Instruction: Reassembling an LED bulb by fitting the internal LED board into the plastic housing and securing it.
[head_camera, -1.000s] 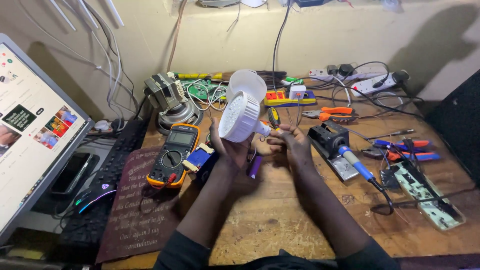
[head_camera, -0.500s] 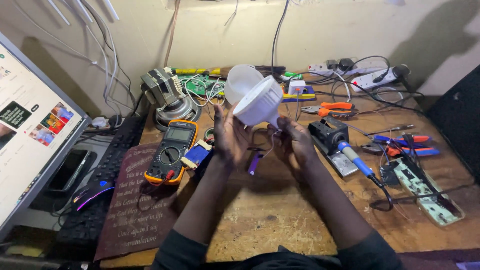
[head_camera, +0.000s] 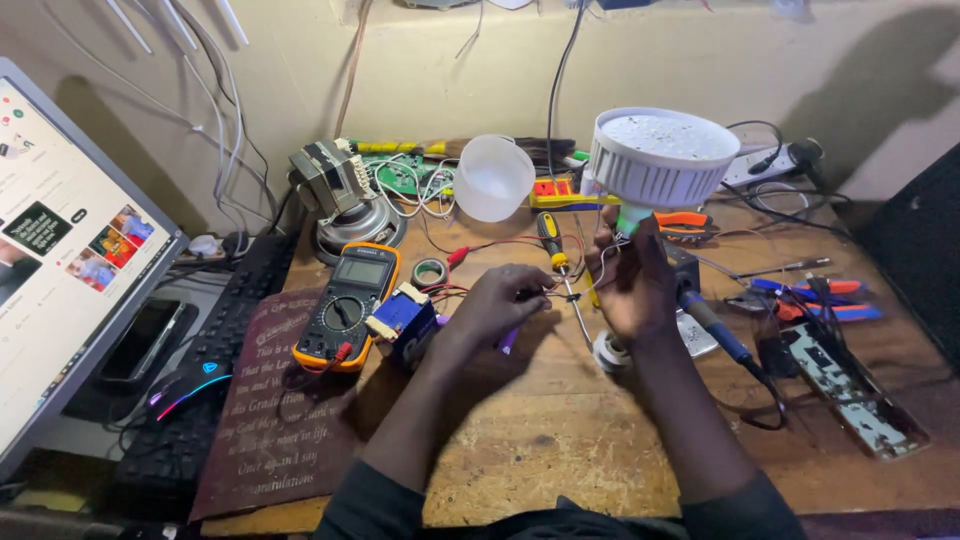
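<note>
Centre right of frame: right hand (head_camera: 635, 285) is closed around the green neck of a white lamp body (head_camera: 660, 160), held upright above the wooden desk (head_camera: 560, 440), its wide ribbed end up.
Centre of frame: left hand (head_camera: 500, 305) has its fingers curled and pinched at thin wires (head_camera: 545, 290); what exactly it grips is too small to tell.
Hidden: the lamp's neck is mostly covered by the fingers; a white ring (head_camera: 608, 352) on the desk is half behind the right wrist.
Cut off: a monitor (head_camera: 60, 260) runs off the left edge; a black case (head_camera: 925, 250) runs off the right edge.
Container: a translucent white cup (head_camera: 493, 178) lies tilted at upper centre; I cannot make out anything inside.
Left of centre: a yellow multimeter (head_camera: 350, 300) sits beside a small blue box (head_camera: 405, 320).
</note>
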